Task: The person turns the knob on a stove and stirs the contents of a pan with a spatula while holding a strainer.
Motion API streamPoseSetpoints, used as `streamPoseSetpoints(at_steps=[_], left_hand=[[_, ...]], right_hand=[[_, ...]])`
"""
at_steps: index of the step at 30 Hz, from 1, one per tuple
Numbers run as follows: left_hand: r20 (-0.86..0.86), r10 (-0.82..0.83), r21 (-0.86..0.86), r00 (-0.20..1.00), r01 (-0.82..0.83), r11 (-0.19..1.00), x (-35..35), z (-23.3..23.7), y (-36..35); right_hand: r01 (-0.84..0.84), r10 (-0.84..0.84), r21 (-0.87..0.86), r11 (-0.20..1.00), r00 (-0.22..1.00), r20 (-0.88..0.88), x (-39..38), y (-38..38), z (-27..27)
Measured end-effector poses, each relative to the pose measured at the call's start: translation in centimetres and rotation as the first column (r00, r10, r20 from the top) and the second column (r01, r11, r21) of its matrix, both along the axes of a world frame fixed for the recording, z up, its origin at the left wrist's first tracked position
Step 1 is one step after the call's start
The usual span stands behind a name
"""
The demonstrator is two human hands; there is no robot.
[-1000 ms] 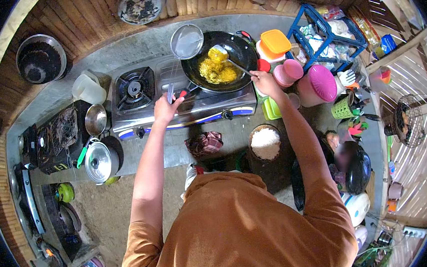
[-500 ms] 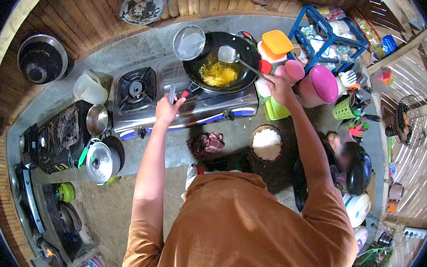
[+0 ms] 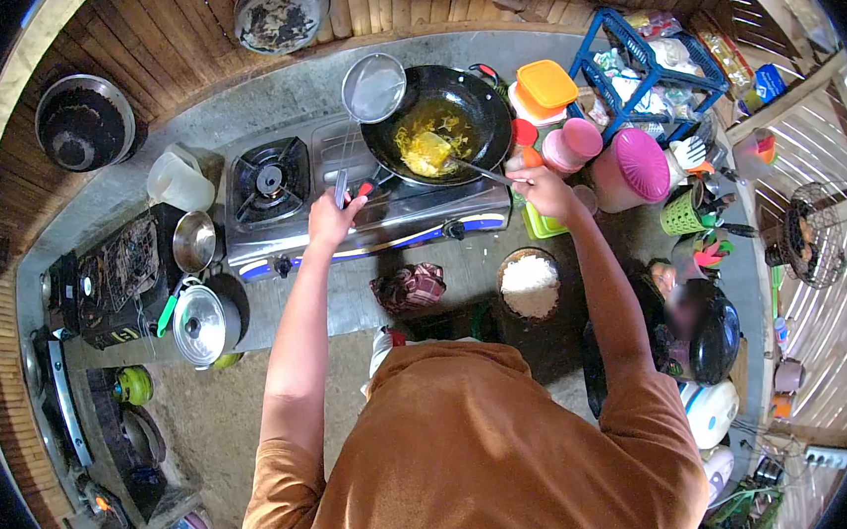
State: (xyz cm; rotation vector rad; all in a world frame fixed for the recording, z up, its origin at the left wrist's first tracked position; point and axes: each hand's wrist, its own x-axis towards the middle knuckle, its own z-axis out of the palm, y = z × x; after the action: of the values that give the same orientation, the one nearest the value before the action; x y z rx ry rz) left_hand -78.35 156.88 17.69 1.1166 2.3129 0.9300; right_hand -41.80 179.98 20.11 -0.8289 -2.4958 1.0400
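Spatula [image 3: 482, 170] has shifted, stretching left from clasping right grip [image 3: 544, 193]; left grip [image 3: 332, 219] holds strainer [image 3: 374, 87].

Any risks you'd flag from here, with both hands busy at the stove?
Stirring with the long metal spatula might splash yellow food over the round black wok's rim. The right hand, near the pink plastic containers, might knock them. The round mesh strainer, overlapping the wok's edge in this view, might get bumped.

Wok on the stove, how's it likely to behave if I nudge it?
The wok may rock a little, since its sides look curved. The yellow shreds could slide or slosh, as they seem to lie loose in shiny liquid. It probably feels fairly heavy, being wide and holding food.
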Motion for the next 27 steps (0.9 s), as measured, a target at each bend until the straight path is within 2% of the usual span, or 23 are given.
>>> streamPoseSetpoints(at_steps=[2,6,9,11,13,17,19,21,23,24,26,27], left_hand=[[0.004,0.003,0.002,1.0,-0.003,1.0,0.0,0.0,0.0],[0.012,0.015,-0.018,1.0,-0.015,1.0,-0.1,-0.1,0.0],[-0.008,0.014,-0.042,1.0,-0.014,0.999,-0.3,-0.6,0.2],[-0.022,0.009,-0.052,1.0,-0.01,0.999,-0.3,-0.7,0.2],[-0.009,0.008,-0.048,1.0,-0.008,0.999,-0.2,-0.4,0.1],[0.006,0.014,-0.04,1.0,-0.014,0.999,-0.3,-0.5,0.1],[-0.032,-0.005,-0.003,0.999,0.004,1.0,-0.3,-0.7,0.1],[-0.044,-0.004,-0.003,0.999,0.004,1.0,-0.4,-0.9,0.1],[-0.055,-0.004,-0.003,0.998,0.004,1.0,-0.4,-1.0,0.1],[-0.044,-0.004,0.002,0.999,0.004,1.0,-0.5,-1.2,0.1],[-0.032,-0.002,0.006,0.999,0.002,1.0,-0.5,-1.2,0.1],[-0.025,0.003,-0.014,1.0,-0.003,1.0,-0.5,-1.0,0.1]], right_hand=[[0.124,-0.114,-0.158,0.98,0.991,0.076,-0.8,-0.5,0.2],[0.196,-0.199,-0.084,0.977,0.98,-0.025,-1.7,-0.2,0.5],[0.275,-0.296,0.307,0.911,0.955,0.025,-2.0,0.4,1.9],[0.268,-0.3,0.364,0.892,0.953,0.034,-2.2,0.7,2.0],[0.26,-0.343,0.35,0.9,0.918,0.2,-2.5,0.8,2.6],[0.181,-0.217,0.313,0.932,0.972,0.085,-2.8,1.8,-1.2],[0.117,-0.117,0.028,0.993,0.993,0.022,-2.8,2.0,-2.8],[0.061,-0.061,0.029,0.998,0.998,-0.016,-2.6,1.8,-2.7],[0.153,-0.113,-0.223,0.963,0.977,0.179,-2.8,0.4,0.1],[0.152,-0.112,-0.223,0.963,0.977,0.181,-2.6,0.5,-0.3],[0.084,-0.088,-0.09,0.992,0.995,-0.048,-1.7,1.3,-1.8],[0.083,-0.087,-0.09,0.992,0.995,-0.047,-1.7,1.3,-1.4]])
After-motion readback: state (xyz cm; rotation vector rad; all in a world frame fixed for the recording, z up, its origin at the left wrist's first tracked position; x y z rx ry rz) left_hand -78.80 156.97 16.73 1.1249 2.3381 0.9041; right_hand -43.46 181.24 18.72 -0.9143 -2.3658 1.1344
